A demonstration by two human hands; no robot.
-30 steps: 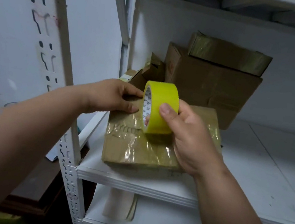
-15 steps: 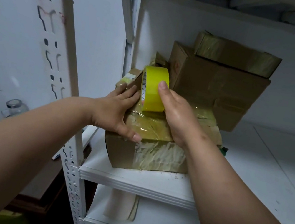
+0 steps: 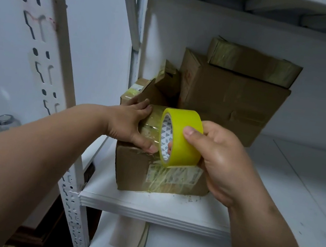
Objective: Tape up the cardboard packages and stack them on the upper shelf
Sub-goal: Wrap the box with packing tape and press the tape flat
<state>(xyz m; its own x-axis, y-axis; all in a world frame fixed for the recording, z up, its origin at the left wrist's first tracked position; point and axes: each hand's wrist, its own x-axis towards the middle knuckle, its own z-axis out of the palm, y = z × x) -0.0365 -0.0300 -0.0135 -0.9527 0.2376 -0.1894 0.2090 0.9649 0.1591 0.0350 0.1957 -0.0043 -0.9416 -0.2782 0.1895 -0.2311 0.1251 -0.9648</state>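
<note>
A brown cardboard package (image 3: 137,170), shiny with clear tape on top, sits near the front left of the white shelf (image 3: 165,210). My left hand (image 3: 131,126) grips its top left edge, thumb pressing down on the taped near corner. My right hand (image 3: 222,161) holds a yellow tape roll (image 3: 181,137) upright over the package's near edge, thumb on the roll's outer face and a fingertip inside the core. Behind stand a large cardboard box (image 3: 232,104) with a flat taped package (image 3: 252,62) on top.
Small open cardboard boxes (image 3: 159,86) sit between the package and the rear upright. A perforated white post (image 3: 46,56) stands at left, with a glass jar (image 3: 5,121) beyond it. Folded paper (image 3: 130,234) lies on the lower shelf. The shelf's right side is bare white board.
My right hand has pulled the tape roll from the package's far top toward me, over its near edge. My left hand shifted from lying flat on top to gripping the left edge.
</note>
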